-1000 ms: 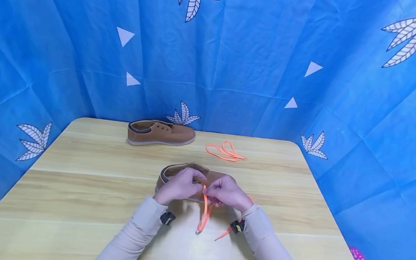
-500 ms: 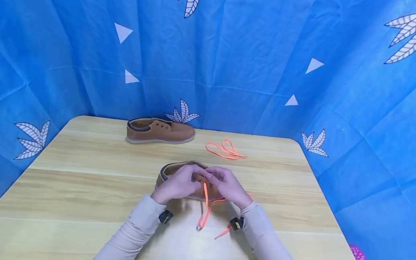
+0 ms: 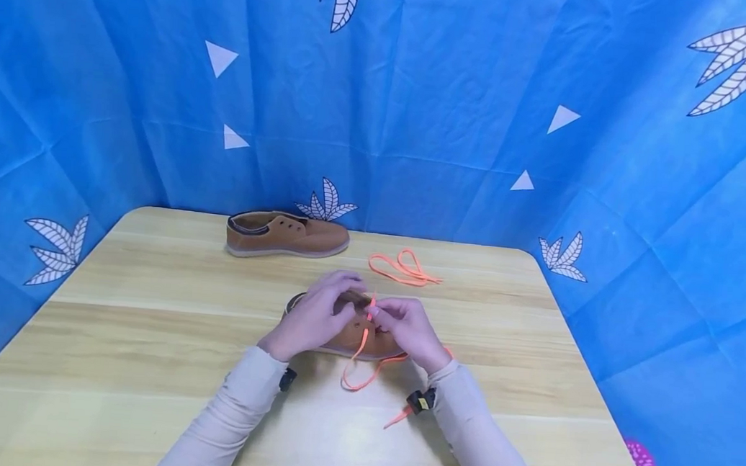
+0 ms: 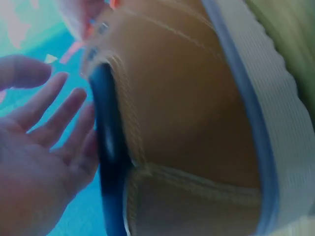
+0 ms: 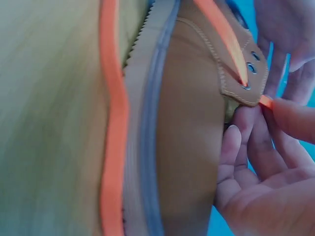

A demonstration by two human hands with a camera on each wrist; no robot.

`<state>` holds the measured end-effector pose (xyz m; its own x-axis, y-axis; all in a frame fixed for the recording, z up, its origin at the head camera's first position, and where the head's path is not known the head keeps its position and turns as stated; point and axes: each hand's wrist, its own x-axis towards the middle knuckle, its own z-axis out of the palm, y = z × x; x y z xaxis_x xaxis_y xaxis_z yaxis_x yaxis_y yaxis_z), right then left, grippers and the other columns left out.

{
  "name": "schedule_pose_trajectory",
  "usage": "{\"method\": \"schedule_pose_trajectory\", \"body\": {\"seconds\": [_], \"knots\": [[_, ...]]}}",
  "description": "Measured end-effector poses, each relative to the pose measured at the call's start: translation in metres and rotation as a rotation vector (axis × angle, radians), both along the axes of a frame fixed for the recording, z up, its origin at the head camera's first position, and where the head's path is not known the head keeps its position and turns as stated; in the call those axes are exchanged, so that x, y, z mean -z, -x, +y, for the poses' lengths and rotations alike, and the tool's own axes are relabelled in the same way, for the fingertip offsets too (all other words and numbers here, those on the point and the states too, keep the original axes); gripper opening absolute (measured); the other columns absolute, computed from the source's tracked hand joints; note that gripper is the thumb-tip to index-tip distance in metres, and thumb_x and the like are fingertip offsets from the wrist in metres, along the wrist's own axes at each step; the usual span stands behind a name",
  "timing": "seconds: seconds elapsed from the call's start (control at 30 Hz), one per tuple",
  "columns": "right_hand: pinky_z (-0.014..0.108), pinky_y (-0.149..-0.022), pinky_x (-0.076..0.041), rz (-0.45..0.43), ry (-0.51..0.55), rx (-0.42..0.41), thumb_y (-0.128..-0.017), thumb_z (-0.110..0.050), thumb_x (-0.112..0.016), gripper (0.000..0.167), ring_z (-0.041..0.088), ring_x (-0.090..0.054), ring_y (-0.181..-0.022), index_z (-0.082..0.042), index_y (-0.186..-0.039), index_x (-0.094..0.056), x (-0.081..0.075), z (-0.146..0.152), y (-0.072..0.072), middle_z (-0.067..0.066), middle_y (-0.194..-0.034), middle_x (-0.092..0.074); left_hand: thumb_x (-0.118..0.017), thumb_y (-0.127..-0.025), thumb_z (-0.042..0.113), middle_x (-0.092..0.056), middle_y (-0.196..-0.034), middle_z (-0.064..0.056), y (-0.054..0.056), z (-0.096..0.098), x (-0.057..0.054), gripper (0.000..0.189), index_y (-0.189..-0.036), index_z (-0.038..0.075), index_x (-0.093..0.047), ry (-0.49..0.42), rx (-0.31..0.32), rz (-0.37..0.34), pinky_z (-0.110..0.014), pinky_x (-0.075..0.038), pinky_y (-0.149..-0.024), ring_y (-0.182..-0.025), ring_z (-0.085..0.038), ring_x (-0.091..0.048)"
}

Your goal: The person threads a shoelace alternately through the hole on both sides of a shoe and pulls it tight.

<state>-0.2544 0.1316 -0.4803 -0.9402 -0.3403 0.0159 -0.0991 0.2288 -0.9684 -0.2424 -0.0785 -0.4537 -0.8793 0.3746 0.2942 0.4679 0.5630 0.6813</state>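
A brown low shoe [image 3: 374, 346] lies in front of me, its toe to the right. An orange shoelace [image 5: 114, 132] passes through an eyelet [image 5: 246, 87] on the shoe's near flap, as the right wrist view shows. My right hand [image 3: 410, 331] pinches the lace between thumb and forefinger just past the flap's edge. At the shoe's opening is my left hand [image 3: 315, 319], its fingers [image 4: 69, 110] spread and relaxed beside the dark collar, with nothing between them. The slack of the lace loops on the table, partly hidden under the right wrist.
Another brown shoe [image 3: 288, 236], without a lace, stands at the back of the wooden table [image 3: 111, 359]. To its right lies a second orange shoelace [image 3: 403, 270], loosely looped. A blue patterned cloth [image 3: 461, 87] hangs behind and beside the table.
The right hand has drawn the lace's end up above the flap, and the near loop has shortened. The left hand has moved away from the eyelets, leftward and back over the opening.
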Motion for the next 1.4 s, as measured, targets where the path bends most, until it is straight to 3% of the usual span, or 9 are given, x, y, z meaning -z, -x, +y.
{"method": "schedule_pose_trajectory", "body": {"seconds": [0.1, 0.23, 0.33, 0.53, 0.8, 1.0, 1.2, 1.3, 1.4], "knots": [[0.031, -0.081, -0.062, 0.0, 0.031, 0.041, -0.103, -0.018, -0.064, 0.024, 0.011, -0.072, -0.085, 0.0, -0.112, -0.076, -0.003, -0.001, 0.0, 0.02, -0.102, -0.078, -0.061, -0.095, 0.01, -0.059, -0.147, -0.014, 0.003, -0.002, 0.005, 0.026, -0.118, 0.007, -0.073, 0.085, -0.038, 0.025, -0.056, -0.04, -0.117, -0.14, -0.034, -0.05], [0.033, -0.083, -0.062, 0.017, 0.084, 0.079, -0.105, -0.022, -0.062, 0.029, 0.014, -0.075, -0.086, 0.004, -0.114, -0.074, -0.007, -0.002, 0.004, 0.023, -0.103, -0.077, -0.057, -0.1, 0.015, -0.061, -0.145, -0.012, 0.004, -0.001, 0.01, 0.027, -0.12, 0.007, -0.073, 0.156, -0.034, -0.024, -0.059, -0.033, -0.122, -0.142, -0.035, -0.051], [0.028, -0.071, -0.057, 0.008, 0.071, 0.087, -0.105, -0.023, -0.06, 0.031, 0.014, -0.068, -0.073, 0.004, -0.111, -0.074, -0.009, 0.001, 0.008, 0.017, -0.088, -0.074, -0.056, -0.101, 0.014, -0.065, -0.138, -0.009, 0.004, 0.001, 0.011, 0.029, -0.124, 0.007, -0.071, 0.15, -0.036, -0.039, -0.058, -0.035, -0.121, -0.138, -0.033, -0.054], [0.021, -0.046, -0.031, -0.12, -0.014, 0.016, -0.102, -0.018, -0.065, 0.029, 0.008, -0.038, -0.048, 0.009, -0.103, -0.075, -0.007, 0.006, 0.012, -0.002, -0.057, -0.051, -0.059, -0.099, 0.013, -0.064, -0.137, -0.007, 0.004, 0.001, 0.015, 0.032, -0.129, 0.008, -0.067, 0.142, -0.035, -0.03, -0.059, -0.036, -0.119, -0.137, -0.033, -0.054], [0.022, -0.041, -0.023, -0.19, -0.051, -0.004, -0.1, -0.021, -0.067, 0.032, 0.006, -0.027, -0.041, 0.005, -0.082, -0.07, 0.001, 0.003, 0.016, -0.005, -0.05, -0.045, -0.059, -0.099, 0.015, -0.062, -0.142, -0.008, 0.005, 0.001, 0.014, 0.036, -0.134, 0.008, -0.064, 0.137, -0.033, -0.058, -0.06, -0.033, -0.121, -0.142, -0.033, -0.05], [0.022, -0.041, -0.026, -0.156, -0.102, 0.068, -0.101, -0.023, -0.067, 0.034, 0.007, -0.033, -0.04, -0.002, -0.074, -0.071, 0.004, 0.0, 0.018, -0.005, -0.05, -0.049, -0.059, -0.099, 0.012, -0.065, -0.136, -0.007, 0.006, 0.001, 0.01, 0.033, -0.13, 0.009, -0.067, 0.129, -0.016, -0.059, -0.059, -0.035, -0.119, -0.137, -0.032, -0.055], [0.022, -0.042, -0.034, -0.014, -0.165, 0.139, -0.1, -0.021, -0.069, 0.026, 0.008, -0.047, -0.043, -0.003, -0.082, -0.075, 0.005, -0.007, 0.018, -0.002, -0.052, -0.057, -0.06, -0.098, 0.013, -0.066, -0.135, -0.008, 0.008, 0.0, 0.011, 0.03, -0.126, 0.007, -0.07, 0.14, -0.016, -0.036, -0.059, -0.038, -0.117, -0.135, -0.032, -0.057], [0.023, -0.041, -0.037, 0.002, -0.134, 0.179, -0.098, -0.015, -0.07, 0.017, 0.011, -0.051, -0.042, 0.001, -0.096, -0.068, 0.007, -0.011, 0.018, 0.0, -0.054, -0.06, -0.059, -0.098, 0.014, -0.066, -0.136, -0.009, 0.008, 0.0, 0.013, 0.029, -0.124, 0.007, -0.071, 0.152, -0.013, -0.036, -0.059, -0.038, -0.117, -0.134, -0.033, -0.057], [0.024, -0.041, -0.042, 0.029, -0.095, 0.199, -0.095, -0.007, -0.071, 0.022, 0.012, -0.054, -0.044, 0.001, -0.11, -0.057, 0.009, -0.014, 0.018, 0.006, -0.061, -0.066, -0.06, -0.098, 0.014, -0.066, -0.136, -0.01, 0.008, 0.0, 0.013, 0.029, -0.123, 0.007, -0.072, 0.158, -0.013, -0.038, -0.059, -0.038, -0.117, -0.135, -0.033, -0.057]]}}
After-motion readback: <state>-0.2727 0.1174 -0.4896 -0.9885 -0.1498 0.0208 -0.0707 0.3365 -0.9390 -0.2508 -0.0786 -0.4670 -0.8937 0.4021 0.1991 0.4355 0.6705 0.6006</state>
